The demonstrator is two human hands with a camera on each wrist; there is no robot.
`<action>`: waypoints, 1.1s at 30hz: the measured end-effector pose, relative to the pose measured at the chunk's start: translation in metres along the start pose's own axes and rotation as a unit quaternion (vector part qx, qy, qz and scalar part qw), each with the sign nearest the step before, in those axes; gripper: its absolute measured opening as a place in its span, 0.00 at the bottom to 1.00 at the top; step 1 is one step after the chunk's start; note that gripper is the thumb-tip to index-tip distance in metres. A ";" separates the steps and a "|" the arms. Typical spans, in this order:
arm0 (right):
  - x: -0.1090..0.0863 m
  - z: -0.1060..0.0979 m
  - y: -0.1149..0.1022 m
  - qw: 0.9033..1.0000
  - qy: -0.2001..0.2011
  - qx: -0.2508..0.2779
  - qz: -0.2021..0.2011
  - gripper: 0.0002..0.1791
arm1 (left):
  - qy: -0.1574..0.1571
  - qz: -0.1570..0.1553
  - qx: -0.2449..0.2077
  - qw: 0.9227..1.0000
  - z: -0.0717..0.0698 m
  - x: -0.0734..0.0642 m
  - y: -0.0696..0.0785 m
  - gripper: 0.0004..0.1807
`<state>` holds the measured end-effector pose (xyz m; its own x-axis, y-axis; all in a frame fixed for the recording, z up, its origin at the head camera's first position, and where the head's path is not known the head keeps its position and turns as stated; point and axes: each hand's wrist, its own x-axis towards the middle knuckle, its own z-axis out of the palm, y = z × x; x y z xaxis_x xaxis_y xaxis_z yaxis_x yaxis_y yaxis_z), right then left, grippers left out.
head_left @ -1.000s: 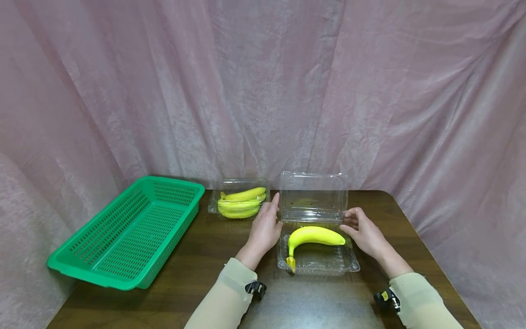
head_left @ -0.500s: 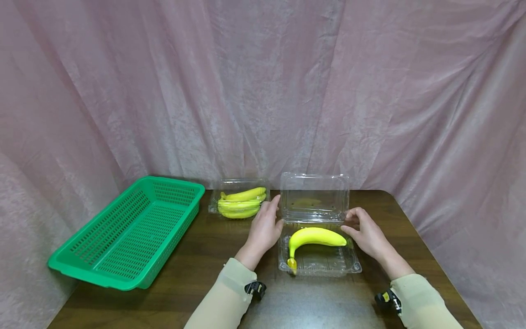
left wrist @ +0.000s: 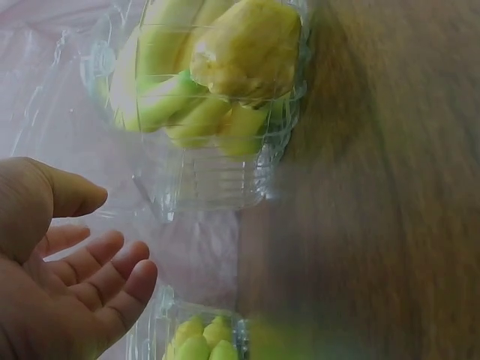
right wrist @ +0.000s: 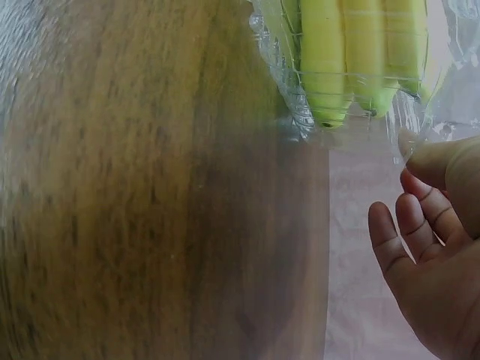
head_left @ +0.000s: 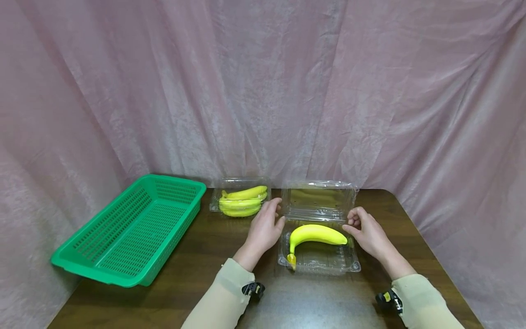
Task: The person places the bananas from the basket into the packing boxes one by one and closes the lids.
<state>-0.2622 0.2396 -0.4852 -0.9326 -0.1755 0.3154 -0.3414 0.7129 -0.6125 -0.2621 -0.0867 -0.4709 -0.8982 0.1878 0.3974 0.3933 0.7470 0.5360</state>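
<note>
A clear plastic clamshell (head_left: 333, 262) lies on the table with its lid (head_left: 318, 201) raised at the back. Inside rests a bunch of yellow bananas (head_left: 318, 232); the wrist views show several fruits side by side, and a stem end (left wrist: 247, 56). My left hand (head_left: 263, 230) is beside the clamshell's left edge, its fingers (left wrist: 135, 289) relaxed and apart from the plastic in the left wrist view. At the right edge is my right hand (head_left: 369, 233), fingers loosely bent. Its thumb is close to the clamshell's back corner; whether it touches, I cannot tell.
Behind my left hand stands a second clear clamshell (head_left: 223, 185), holding more bananas (head_left: 242, 208). A green perforated basket (head_left: 141, 276) occupies the table's left side. The brown table (head_left: 312, 301) ends at a pink curtain (head_left: 263, 91) hanging behind.
The lid's top edge has dropped lower in the head view, so the lid is tilted differently, and more yellow shows through it. Both hands have stayed nearly in place.
</note>
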 end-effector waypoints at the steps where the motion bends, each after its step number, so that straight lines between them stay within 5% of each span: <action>1: 0.000 0.000 0.000 1.000 0.000 0.002 -0.001 0.15 | -0.001 0.000 0.001 1.000 -0.001 -0.001 0.000 0.29; 11: -0.008 0.001 0.002 1.000 -0.002 -0.012 0.000 0.11 | -0.005 0.015 0.007 1.000 -0.009 -0.008 -0.001 0.23; 33: -0.022 -0.010 -0.001 0.998 -0.050 0.038 0.006 0.21 | -0.033 0.037 0.024 0.998 -0.026 -0.023 -0.004 0.18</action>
<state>-0.2406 0.2495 -0.4841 -0.9422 -0.2366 0.2372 -0.3350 0.6617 -0.6707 -0.2381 -0.1100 -0.4628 -0.8783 0.2838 0.3846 0.4510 0.7587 0.4701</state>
